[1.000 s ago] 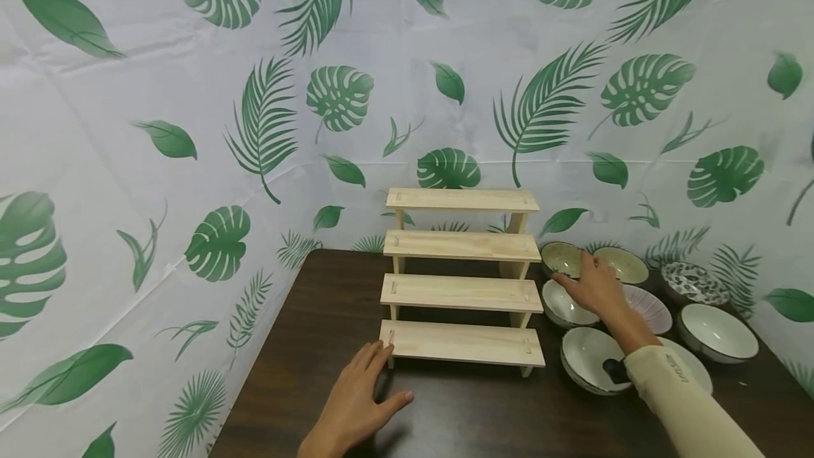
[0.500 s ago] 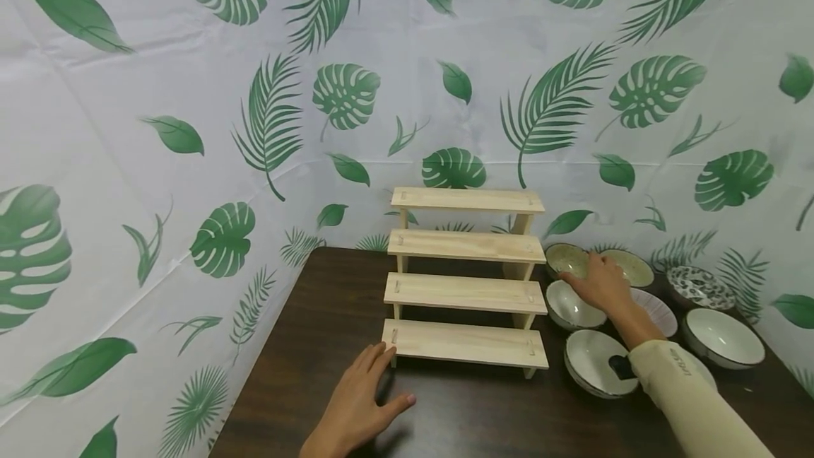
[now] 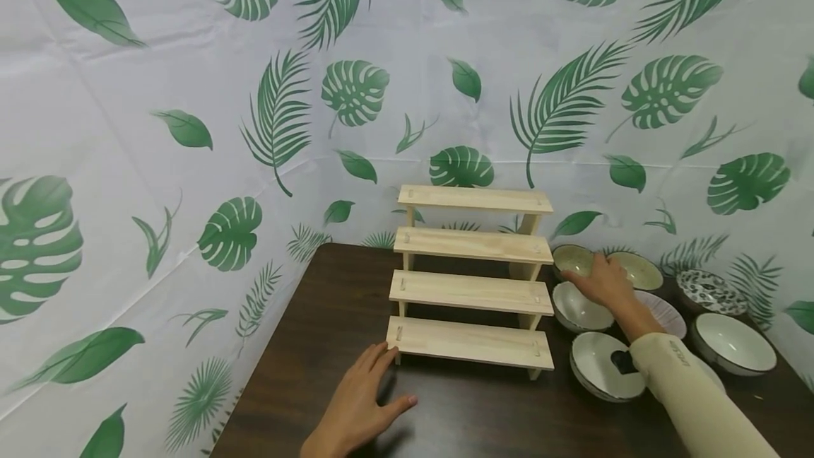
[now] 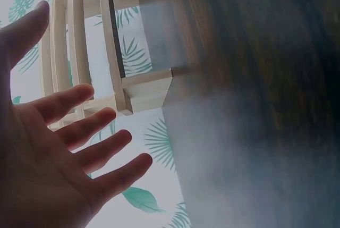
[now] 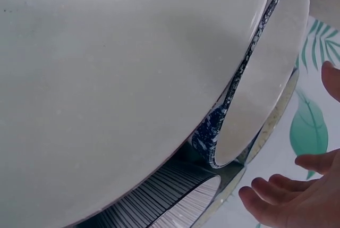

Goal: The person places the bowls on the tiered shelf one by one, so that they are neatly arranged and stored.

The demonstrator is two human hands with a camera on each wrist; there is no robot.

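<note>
Bowls (image 3: 595, 367) stand in a close cluster at the right of the head view, beside a four-tiered wooden stand (image 3: 470, 288) on a dark tabletop (image 3: 477, 423). The right hand (image 3: 605, 284) lies over the rear of the cluster, across the gap between an olive bowl (image 3: 570, 259) and a beige bowl (image 3: 644, 273); its fingers are loosely extended, the thumb set apart, and it grips nothing. Contact with a rim cannot be told. The forearm presumably crosses the nearer bowls because the back row stands farthest from the person.

At lower centre, the left hand (image 3: 356, 401) has its fingers spread and holds nothing. Its fingertips lie at the left end of the lowest shelf; whether they touch it is unclear, and the pose may be simply one of rest.

Containers: every visible bowl faces mouth upward, probably for stability on its base and easy access to its rim. The white bowl (image 3: 735, 343) at far right shows only plain glaze inside; the pink bowl (image 3: 666, 311) has a ribbed interior, and the patterned bowl (image 3: 711, 291) a mottled one. A sleeve (image 3: 689, 387) partly hides one further bowl, whose contents cannot be judged.
</note>
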